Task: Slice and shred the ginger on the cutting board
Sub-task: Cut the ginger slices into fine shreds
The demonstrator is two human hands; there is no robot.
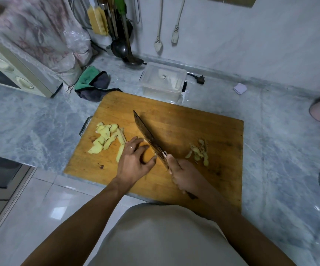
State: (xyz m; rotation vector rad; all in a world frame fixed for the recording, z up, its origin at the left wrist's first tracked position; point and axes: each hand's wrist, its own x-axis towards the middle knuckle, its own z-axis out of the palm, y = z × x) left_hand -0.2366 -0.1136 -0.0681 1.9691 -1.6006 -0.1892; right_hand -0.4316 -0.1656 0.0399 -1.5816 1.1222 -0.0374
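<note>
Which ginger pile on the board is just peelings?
The small pile right of the knife: brownish, curled scraps. The left pile is pale yellow slices.

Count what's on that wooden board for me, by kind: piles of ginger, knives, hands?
Ginger slice piles: 1
Peel piles: 1
Knives: 1
Hands: 2, left hand and right hand
Total: 5, all on or over the board
</note>
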